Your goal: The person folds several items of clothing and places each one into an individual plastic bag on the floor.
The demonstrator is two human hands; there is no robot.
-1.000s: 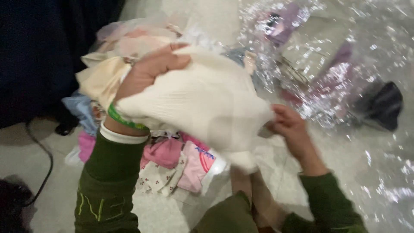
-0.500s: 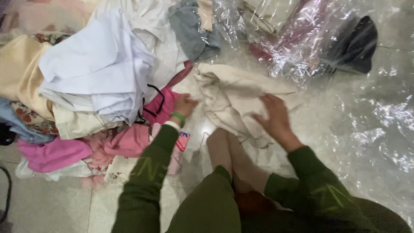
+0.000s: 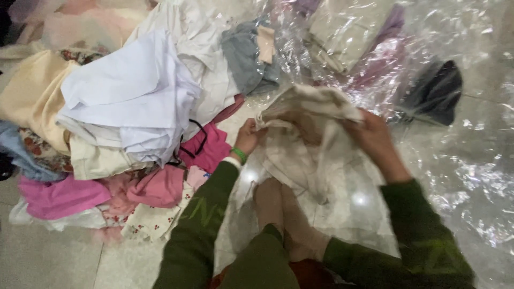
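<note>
Tiled floor (image 3: 48,257), clothes pile (image 3: 128,107) left, plastic wrap (image 3: 455,160) right | left hand (image 3: 247,136) and right hand (image 3: 375,140) both grip cream cloth (image 3: 308,134), lifted between them above bare feet (image 3: 284,211)

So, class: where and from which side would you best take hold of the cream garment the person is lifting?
Grip the cream garment along its raised top edge, one hand at each end, as the left hand and right hand do. Coming from the two sides probably works best, since the cloth hangs limp below that edge.
</note>
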